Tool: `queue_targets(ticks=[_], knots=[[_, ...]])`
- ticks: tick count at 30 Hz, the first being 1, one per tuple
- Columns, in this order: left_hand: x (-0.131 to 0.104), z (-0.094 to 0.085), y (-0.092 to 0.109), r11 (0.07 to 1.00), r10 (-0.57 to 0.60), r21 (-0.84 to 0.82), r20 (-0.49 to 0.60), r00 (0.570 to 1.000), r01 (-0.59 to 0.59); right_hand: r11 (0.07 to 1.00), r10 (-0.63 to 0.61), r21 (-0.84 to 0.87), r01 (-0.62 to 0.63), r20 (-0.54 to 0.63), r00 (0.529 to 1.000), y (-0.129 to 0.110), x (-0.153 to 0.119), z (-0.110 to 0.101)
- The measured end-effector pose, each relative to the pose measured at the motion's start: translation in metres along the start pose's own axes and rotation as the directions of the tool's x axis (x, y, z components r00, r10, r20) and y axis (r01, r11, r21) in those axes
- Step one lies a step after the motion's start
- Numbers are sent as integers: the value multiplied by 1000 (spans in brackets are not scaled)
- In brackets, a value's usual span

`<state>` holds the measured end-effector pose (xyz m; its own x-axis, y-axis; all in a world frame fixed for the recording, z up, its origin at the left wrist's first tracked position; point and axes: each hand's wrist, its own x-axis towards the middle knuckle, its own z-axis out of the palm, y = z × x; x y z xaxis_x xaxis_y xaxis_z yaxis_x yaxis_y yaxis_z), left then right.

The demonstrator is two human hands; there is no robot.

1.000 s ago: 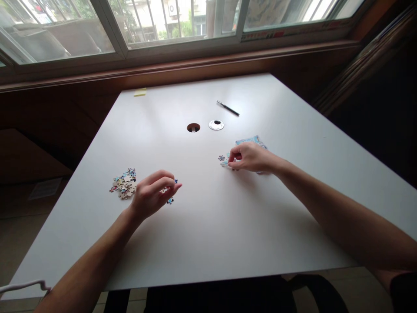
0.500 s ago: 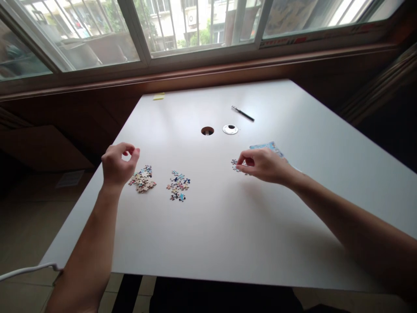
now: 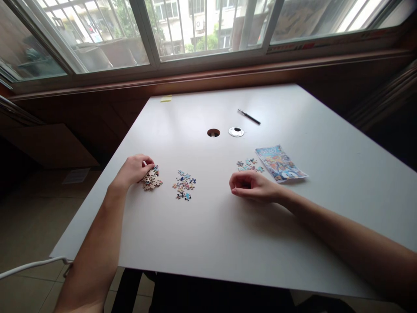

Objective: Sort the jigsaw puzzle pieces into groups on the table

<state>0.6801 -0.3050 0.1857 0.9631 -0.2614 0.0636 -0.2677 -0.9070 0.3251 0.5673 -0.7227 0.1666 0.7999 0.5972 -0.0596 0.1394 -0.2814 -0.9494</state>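
Near the left desk edge (image 3: 130, 135), the left hand (image 3: 132, 169) bends its fingers over a beige-and-coloured puzzle heap (image 3: 152, 181), pinch hidden. Right of them: a multicoloured cluster (image 3: 184, 186), open desk (image 3: 211, 195), the right hand (image 3: 256, 186), fingers curled, grip unclear, bluish pieces (image 3: 249, 167) just beyond.

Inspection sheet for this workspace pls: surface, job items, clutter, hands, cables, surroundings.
Surface: white table, round hole with silver disc beside it.
Job items: jigsaw pieces in left pile, middle cluster, right cluster; printed sheet at right.
Clutter: pen; yellow note near far edge.
Hands: left hand at left pile; right hand curled near right cluster; grip unclear on both.
Cables: white cable by left forearm.
Surroundings: window beyond table.
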Motion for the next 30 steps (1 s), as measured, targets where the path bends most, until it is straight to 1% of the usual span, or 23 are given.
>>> queue_targets(ticks=[3,6,9,12,14,16,17,19,20,21,22,24,26,28,30], knots=[[-2,-3,4,998,-31,-48,29,999,33,1000,-2,-5,2,1,1000,-1,0,0],[-4,-5,6,994,-32,-97,85,996,40,1000,2,-10,-2,3,1000,0,1,-1],[-4,-4,2,993,-32,-113,111,993,45,1000,7,-11,-7,10,1000,1,1,-1],[-2,-2,-8,992,-2,-128,83,997,12,1000,15,-6,-15,8,1000,0,1,0],[0,-3,-14,985,-10,-174,55,998,20,1000,19,-8,-19,1,1000,-1,1,0],[3,-8,-15,948,-51,-316,-14,999,44,1000,22,-15,-22,-3,1000,-2,1,1],[5,-10,-12,902,-76,-430,-69,995,39,999,23,-21,-23,-5,1000,-2,1,1],[10,-12,1,750,-113,-661,-169,979,-28,999,23,-41,-23,-8,1000,-2,1,1],[13,-10,12,665,-117,-744,-190,975,-65,998,19,-52,-19,-9,1000,-2,2,1],[15,-6,23,607,-99,-790,-183,978,-86,998,14,-61,-15,-12,1000,-2,2,1],[16,-1,36,594,-57,-799,-160,985,-95,998,10,-67,-11,-14,1000,-2,2,1],[17,13,60,629,49,-772,-82,995,-94,997,9,-71,-10,-15,1000,-2,3,0],[16,27,79,693,173,-709,-12,985,-130,997,11,-75,-12,-18,1000,-3,4,-1],[16,38,91,739,263,-645,14,965,-192,996,11,-83,-12,-18,1000,-3,6,-2],[17,43,96,778,308,-584,38,951,-229,996,12,-88,-13,-15,1000,-3,7,-2]])
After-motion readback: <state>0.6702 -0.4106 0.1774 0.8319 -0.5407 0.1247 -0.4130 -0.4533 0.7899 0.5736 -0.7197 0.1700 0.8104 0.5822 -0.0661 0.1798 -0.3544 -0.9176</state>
